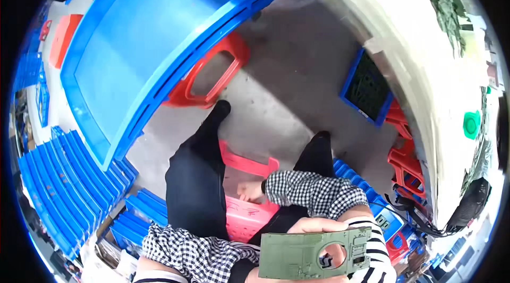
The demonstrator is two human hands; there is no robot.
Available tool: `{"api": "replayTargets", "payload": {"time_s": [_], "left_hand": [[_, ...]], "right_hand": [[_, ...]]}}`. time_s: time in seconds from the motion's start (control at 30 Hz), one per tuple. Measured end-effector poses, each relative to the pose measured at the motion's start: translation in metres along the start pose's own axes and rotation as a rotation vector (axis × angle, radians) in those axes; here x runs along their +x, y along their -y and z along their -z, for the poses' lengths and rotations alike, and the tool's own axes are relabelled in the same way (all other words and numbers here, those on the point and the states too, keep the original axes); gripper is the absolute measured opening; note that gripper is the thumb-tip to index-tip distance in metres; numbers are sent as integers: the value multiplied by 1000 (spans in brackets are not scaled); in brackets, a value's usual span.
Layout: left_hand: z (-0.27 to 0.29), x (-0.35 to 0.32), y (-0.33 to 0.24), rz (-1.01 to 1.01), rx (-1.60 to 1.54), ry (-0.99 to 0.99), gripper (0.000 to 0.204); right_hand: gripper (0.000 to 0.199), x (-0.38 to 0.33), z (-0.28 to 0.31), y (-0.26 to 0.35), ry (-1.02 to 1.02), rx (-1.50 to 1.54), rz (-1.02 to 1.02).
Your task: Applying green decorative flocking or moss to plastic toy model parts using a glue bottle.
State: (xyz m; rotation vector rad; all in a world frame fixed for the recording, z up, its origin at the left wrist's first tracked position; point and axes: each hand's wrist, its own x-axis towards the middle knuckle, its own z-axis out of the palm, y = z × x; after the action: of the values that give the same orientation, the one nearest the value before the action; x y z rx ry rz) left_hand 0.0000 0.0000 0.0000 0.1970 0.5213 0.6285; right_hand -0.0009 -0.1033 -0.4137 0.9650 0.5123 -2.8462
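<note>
A flat green plastic toy tank hull [292, 254] with a round opening lies tilted near the lower edge of the view. My left hand [319, 224] grips it, with fingers showing along its upper edge and the rest mostly hidden behind it. Between my legs, my right hand [249, 191] is over a pink perforated plastic piece [245, 219], its fingers curled. Whatever those fingers hold, if anything, is too small to make out. Both forearms wear black-and-white checked sleeve covers.
A large blue tray [143, 33] stands at upper left, above a red stool [234, 52]. Blue trays are stacked [69, 193] at left. On the right are a cream-covered surface [404, 33], a blue crate [366, 86] with dark parts, red stools [406, 163] and a small digital device [387, 220].
</note>
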Motion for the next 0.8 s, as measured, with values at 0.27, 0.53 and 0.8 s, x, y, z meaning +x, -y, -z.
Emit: {"api": "replayTargets", "payload": {"time_s": [0.27,0.53,0.8], "left_hand": [[-69,62,-38,-510,530,-139,71],[-161,74,-97,-697,686,-244,76],[-183,87,-81,-771,693,-83,71]], "right_hand": [[26,-59,-58,17,-313,527,155],[24,-162,-18,113,-665,535,405],[23,-243,70,178,-914,313,554]]}}
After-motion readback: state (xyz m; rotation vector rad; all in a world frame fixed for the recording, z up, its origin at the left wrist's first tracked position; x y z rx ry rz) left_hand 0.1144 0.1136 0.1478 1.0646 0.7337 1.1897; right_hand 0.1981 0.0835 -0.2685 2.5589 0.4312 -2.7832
